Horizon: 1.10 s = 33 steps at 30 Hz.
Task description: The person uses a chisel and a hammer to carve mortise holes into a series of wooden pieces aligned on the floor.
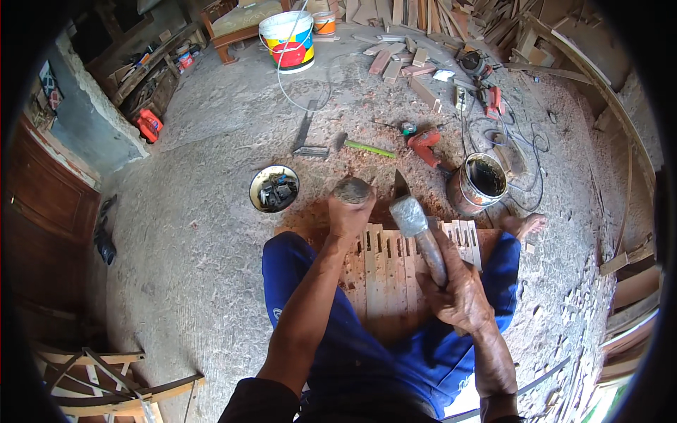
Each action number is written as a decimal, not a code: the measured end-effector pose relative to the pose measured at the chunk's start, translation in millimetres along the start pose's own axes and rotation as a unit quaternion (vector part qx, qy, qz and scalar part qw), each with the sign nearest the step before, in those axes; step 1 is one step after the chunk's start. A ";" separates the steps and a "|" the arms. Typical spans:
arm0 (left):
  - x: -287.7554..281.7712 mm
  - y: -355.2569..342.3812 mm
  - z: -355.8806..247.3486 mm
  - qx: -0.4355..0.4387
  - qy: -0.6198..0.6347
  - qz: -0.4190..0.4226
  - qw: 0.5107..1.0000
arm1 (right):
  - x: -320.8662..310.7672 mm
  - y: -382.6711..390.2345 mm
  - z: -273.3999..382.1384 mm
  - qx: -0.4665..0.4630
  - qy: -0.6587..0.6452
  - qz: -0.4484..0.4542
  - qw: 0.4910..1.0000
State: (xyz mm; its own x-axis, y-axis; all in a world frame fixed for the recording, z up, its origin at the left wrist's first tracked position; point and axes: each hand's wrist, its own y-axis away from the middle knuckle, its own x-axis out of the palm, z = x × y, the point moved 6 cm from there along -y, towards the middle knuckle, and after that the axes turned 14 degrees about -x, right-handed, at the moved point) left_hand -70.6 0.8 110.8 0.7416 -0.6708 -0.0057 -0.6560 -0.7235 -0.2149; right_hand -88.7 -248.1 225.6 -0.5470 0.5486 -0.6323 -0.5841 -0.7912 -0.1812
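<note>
Left hand [349,211]: at frame centre, closed around a chisel handle [352,189].
Right hand [455,292]: lower right of centre, gripped a hammer [417,229].
Slats [384,271]: lay across the lap, centre.
Tin [477,183]: right of centre, upper.

Seated on a dusty floor [197,233] strewn with shavings, blue-trousered legs spread around a slotted wooden panel [395,264]. Left hand [350,211] gripping a rounded wooden handle [352,189], right hand [455,292] wrapped around a hatchet [416,225] raised over the panel. Beyond, a bowl of hardware [274,188], a dark tin can [478,183], a red drill [425,146] and a painted bucket [288,41].
</note>
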 end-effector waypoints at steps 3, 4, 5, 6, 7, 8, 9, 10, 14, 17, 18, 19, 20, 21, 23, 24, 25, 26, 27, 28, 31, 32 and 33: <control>-0.7 2.9 -1.6 0.041 0.003 -0.002 0.999 | -2.7 -9.7 4.7 -0.026 0.019 0.001 0.999; -4.2 4.0 -1.4 0.051 -0.017 0.004 0.999 | -1.7 -13.9 6.6 -0.025 0.034 0.011 0.999; -5.7 5.0 -1.7 0.062 -0.037 0.010 0.997 | -1.3 -18.1 7.7 -0.023 0.049 0.020 0.998; -4.2 5.6 3.3 0.077 -0.061 0.018 0.995 | -1.2 -23.2 10.1 -0.052 0.043 0.021 0.998; -3.9 4.2 11.9 0.094 -0.086 0.023 0.992 | -3.5 -28.8 16.9 -0.050 0.042 0.022 0.998; -1.4 4.3 13.3 0.080 -0.050 0.024 0.995 | -6.6 -33.4 26.0 -0.045 0.040 0.022 0.998; 0.9 3.6 14.5 0.068 -0.013 0.024 0.997 | -7.8 -37.8 31.4 -0.040 0.037 0.022 0.998; 8.3 6.6 10.7 0.023 0.084 0.018 0.996 | -11.4 -43.1 44.4 -0.155 0.060 -0.038 0.985; 10.2 6.6 19.4 -0.030 0.168 0.069 0.983 | -18.7 -59.6 65.4 -0.156 0.141 -0.042 0.977; 16.0 7.8 28.8 -0.089 0.448 0.199 0.867 | -2.7 -67.8 51.1 -0.044 0.234 0.109 0.965; 15.2 9.7 31.0 -0.088 0.458 0.207 0.860 | 20.0 -65.8 19.8 -0.094 0.317 0.154 0.931; 21.2 11.3 27.9 -0.089 0.473 0.220 0.849 | 34.9 -65.9 -7.2 -0.078 0.297 0.155 0.939; 24.2 17.9 13.5 -0.070 0.389 0.193 0.898 | 31.9 -61.5 -10.5 -0.101 0.304 0.129 0.938; 28.0 19.5 3.8 -0.049 0.303 0.163 0.938 | 26.1 -57.2 -11.0 -0.124 0.311 0.104 0.936; 9.2 7.0 7.3 0.059 0.030 0.093 0.993 | 29.2 -54.0 -4.2 -0.135 0.256 0.100 0.952; 4.0 -4.6 18.8 0.043 -0.012 0.076 0.996 | 29.4 -54.0 -0.1 -0.139 0.229 0.098 0.958; 4.2 -13.4 20.0 0.028 -0.053 0.061 0.996 | 24.3 -55.8 1.7 -0.140 0.203 0.085 0.965; 6.1 -18.1 18.7 0.029 -0.036 0.047 0.998 | 18.1 -58.4 4.0 -0.140 0.178 0.072 0.971; 11.2 -21.5 16.9 0.031 -0.019 0.033 0.999 | 12.6 -60.3 6.5 -0.140 0.152 0.058 0.977; 23.4 -25.0 13.9 0.032 0.005 0.026 0.999 | -1.4 -59.1 16.1 -0.201 0.187 -0.017 0.962; 14.2 -21.1 32.9 -0.041 0.073 0.042 0.996 | -35.8 -68.2 65.3 -0.158 0.026 -0.076 0.984; 11.2 -16.1 33.0 -0.066 0.054 0.044 0.995 | -43.5 -72.7 74.1 -0.126 -0.058 -0.074 0.988; 0.5 -16.0 37.9 -0.076 0.041 0.035 0.996 | -48.2 -80.8 86.0 -0.158 -0.112 -0.140 0.971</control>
State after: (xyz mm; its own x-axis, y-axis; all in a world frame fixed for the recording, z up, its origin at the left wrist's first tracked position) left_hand -54.4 18.2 77.2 0.6835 -0.7271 0.0651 -0.7240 -0.6866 -0.0666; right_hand -66.7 -187.5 335.5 -0.5303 0.7717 -0.3511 -0.5357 -0.6259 -0.5668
